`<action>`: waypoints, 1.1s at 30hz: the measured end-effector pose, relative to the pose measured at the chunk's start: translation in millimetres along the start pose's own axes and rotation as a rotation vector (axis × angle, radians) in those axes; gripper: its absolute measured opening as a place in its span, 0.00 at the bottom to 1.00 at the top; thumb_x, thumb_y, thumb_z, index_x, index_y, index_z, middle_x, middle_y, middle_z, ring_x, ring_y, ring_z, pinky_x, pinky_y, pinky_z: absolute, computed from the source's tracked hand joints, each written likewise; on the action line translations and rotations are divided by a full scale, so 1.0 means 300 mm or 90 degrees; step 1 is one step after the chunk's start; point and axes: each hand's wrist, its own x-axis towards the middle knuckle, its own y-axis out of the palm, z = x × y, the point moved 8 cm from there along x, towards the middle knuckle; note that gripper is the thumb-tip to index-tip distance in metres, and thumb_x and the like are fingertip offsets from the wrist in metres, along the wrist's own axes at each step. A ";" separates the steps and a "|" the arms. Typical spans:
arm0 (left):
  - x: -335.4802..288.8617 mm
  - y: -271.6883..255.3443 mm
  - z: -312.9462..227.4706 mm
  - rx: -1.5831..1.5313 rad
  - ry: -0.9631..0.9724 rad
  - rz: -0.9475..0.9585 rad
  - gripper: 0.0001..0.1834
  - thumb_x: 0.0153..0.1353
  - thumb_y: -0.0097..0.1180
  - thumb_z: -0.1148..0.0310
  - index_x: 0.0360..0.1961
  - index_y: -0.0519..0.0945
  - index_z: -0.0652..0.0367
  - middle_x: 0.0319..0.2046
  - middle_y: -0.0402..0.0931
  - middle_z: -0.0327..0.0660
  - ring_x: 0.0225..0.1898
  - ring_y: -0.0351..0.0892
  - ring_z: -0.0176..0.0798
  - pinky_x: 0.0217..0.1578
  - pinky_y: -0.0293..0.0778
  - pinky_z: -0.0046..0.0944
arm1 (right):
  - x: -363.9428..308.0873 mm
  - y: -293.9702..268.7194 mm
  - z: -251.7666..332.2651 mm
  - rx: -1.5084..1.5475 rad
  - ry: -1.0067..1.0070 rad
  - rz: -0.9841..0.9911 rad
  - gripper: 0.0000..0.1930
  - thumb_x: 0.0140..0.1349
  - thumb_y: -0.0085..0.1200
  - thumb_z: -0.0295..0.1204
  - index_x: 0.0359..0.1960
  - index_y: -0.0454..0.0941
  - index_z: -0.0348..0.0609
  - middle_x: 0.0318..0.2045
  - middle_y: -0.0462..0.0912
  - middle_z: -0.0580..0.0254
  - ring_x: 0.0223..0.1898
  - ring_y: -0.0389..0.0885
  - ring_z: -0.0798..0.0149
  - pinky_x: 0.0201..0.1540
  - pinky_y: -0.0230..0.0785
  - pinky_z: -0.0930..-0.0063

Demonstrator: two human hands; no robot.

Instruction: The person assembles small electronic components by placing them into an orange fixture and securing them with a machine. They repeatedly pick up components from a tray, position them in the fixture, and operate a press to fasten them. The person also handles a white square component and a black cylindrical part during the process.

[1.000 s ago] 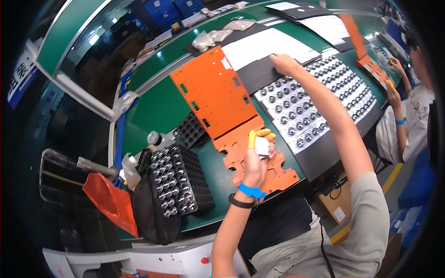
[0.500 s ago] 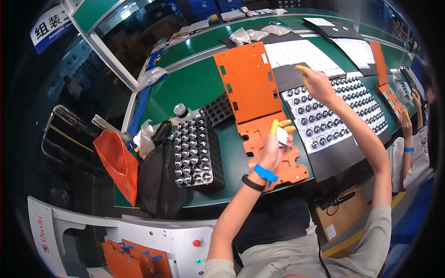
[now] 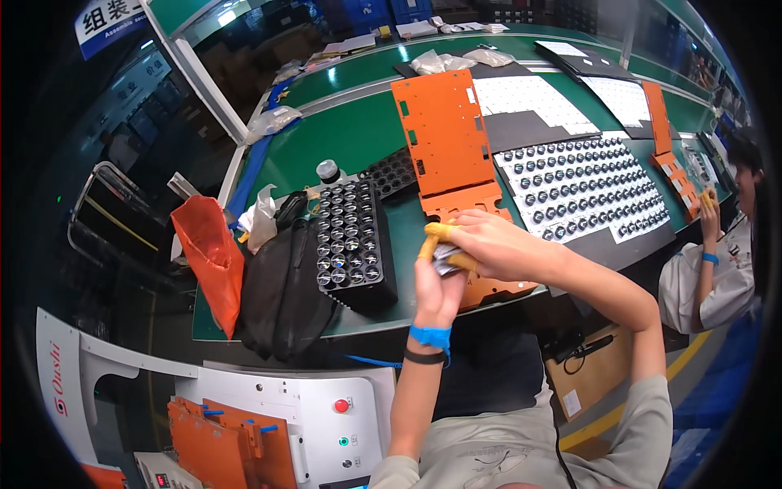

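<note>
My left hand (image 3: 438, 292), palm up with a blue band at the wrist, is closed round a small white flat piece (image 3: 445, 259) near the front of the bench. Over it, my right hand (image 3: 501, 244) reaches across with bent fingers pressed to the same piece. Yellow covers wrap fingertips on both hands, and the fingers hide much of the piece. Behind them an orange hinged fixture (image 3: 446, 134) has its panel raised, its cut-out base partly covered by my hands. White boards (image 3: 612, 236) bearing rows of dark round parts lie to the right.
Left of my hands stands a black rack (image 3: 383, 285) of clear-topped cylinders, beside a black bag (image 3: 281, 306) and an orange pouch (image 3: 208, 253). White sheets (image 3: 529, 102) and plastic bags (image 3: 489, 57) lie farther back. A co-worker (image 3: 709, 269) works at the right.
My right hand has come back from the boards, leftward and nearer, onto the white piece. My left hand has moved left and nearer with it. The whole view has shifted slightly.
</note>
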 end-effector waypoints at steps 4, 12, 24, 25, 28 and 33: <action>-0.100 -0.043 -0.070 0.024 0.042 -0.094 0.16 0.75 0.41 0.60 0.52 0.76 0.56 0.46 0.80 0.41 0.46 0.82 0.43 0.42 0.81 0.42 | 0.115 -0.023 0.051 0.147 0.063 -0.019 0.29 0.57 0.66 0.37 0.58 0.72 0.39 0.37 0.80 0.54 0.46 0.77 0.49 0.50 0.69 0.57; -0.196 -0.042 -0.089 0.119 0.022 -0.083 0.19 0.73 0.43 0.56 0.53 0.75 0.57 0.45 0.80 0.44 0.43 0.81 0.44 0.37 0.76 0.43 | 0.359 0.094 0.071 0.135 0.160 -0.120 0.17 0.55 0.67 0.39 0.35 0.84 0.35 0.33 0.84 0.46 0.38 0.84 0.47 0.39 0.75 0.56; -0.179 -0.088 -0.047 0.108 -0.002 -0.013 0.17 0.71 0.52 0.59 0.54 0.76 0.58 0.46 0.80 0.41 0.46 0.78 0.42 0.43 0.74 0.47 | 0.364 0.049 0.077 0.120 0.173 -0.158 0.16 0.48 0.65 0.37 0.27 0.80 0.35 0.26 0.82 0.47 0.31 0.83 0.46 0.35 0.74 0.55; -0.183 -0.084 -0.052 0.096 0.002 0.009 0.17 0.71 0.51 0.59 0.55 0.76 0.58 0.48 0.79 0.42 0.47 0.77 0.41 0.44 0.74 0.47 | 0.340 0.024 0.082 0.146 0.180 -0.175 0.16 0.49 0.65 0.37 0.29 0.80 0.35 0.27 0.82 0.48 0.32 0.83 0.47 0.35 0.74 0.56; -0.200 -0.066 -0.043 0.131 0.034 -0.077 0.18 0.73 0.49 0.59 0.57 0.74 0.58 0.52 0.77 0.42 0.50 0.75 0.40 0.47 0.72 0.47 | 0.216 -0.063 0.088 0.185 0.190 -0.249 0.17 0.50 0.66 0.37 0.34 0.78 0.37 0.29 0.81 0.54 0.33 0.82 0.52 0.36 0.73 0.60; -0.155 -0.030 -0.018 0.129 0.007 0.044 0.22 0.75 0.44 0.54 0.61 0.72 0.57 0.54 0.76 0.39 0.49 0.76 0.35 0.44 0.72 0.40 | -0.030 -0.136 0.020 0.353 0.234 -0.370 0.13 0.52 0.65 0.30 0.34 0.77 0.36 0.27 0.79 0.57 0.27 0.79 0.62 0.33 0.71 0.69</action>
